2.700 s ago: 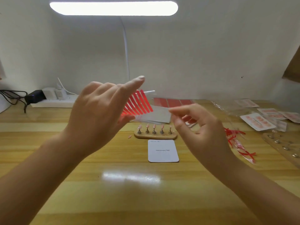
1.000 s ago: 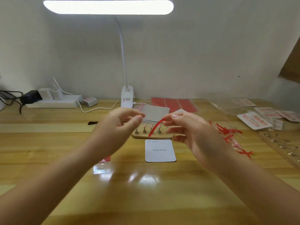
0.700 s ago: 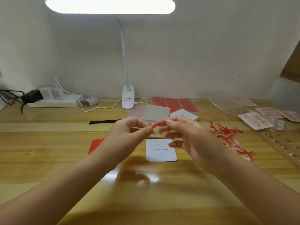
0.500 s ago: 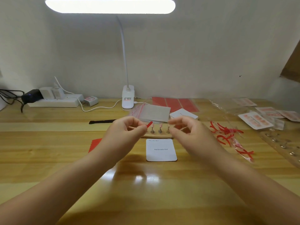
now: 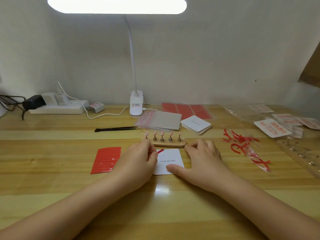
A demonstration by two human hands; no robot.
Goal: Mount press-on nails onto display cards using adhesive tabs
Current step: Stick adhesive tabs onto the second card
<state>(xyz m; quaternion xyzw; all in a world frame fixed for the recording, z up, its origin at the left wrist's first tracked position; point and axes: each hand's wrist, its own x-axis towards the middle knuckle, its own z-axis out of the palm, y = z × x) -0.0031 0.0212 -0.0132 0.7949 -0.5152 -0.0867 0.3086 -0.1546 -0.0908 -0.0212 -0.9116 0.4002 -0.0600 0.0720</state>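
Two bare forearms, left hand [image 5: 138, 163], right hand [image 5: 203, 158], seemingly no sleeves or jewellery

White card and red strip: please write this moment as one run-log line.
left hand: pinches red strip at card's top-left corner | right hand: thumb presses white card | nails on stand: untouched

both hands low: left hand [image 5: 138, 159] pinching, right hand [image 5: 202, 157] resting flat.

Bare table [image 5: 52, 184] nearside; nail stand [image 5: 168, 144] blocks beyond; red strips [image 5: 106, 160] left.
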